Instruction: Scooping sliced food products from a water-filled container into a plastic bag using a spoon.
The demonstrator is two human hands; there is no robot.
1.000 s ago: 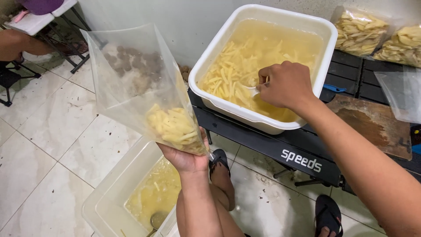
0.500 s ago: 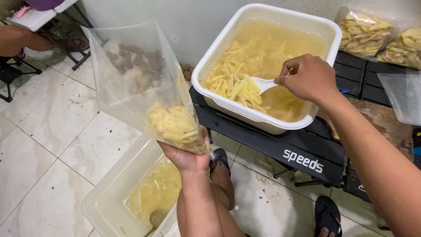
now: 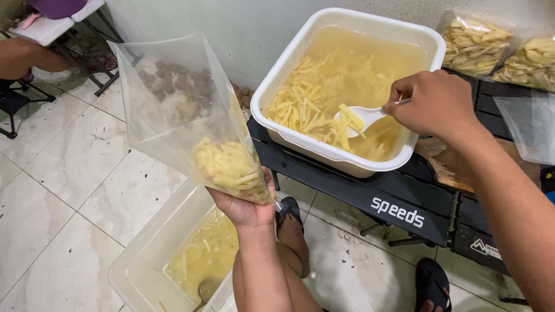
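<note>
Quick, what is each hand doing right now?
Left hand: closed under a clear bag, holding it up.
Right hand: closed on a white spoon carrying potato strips.

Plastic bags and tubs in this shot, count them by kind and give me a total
Clear bags with potato strips: 3, one held by the left hand at, two sealed at and
Empty clear bag: 1
White tubs: 2, and
Total: 6
</note>
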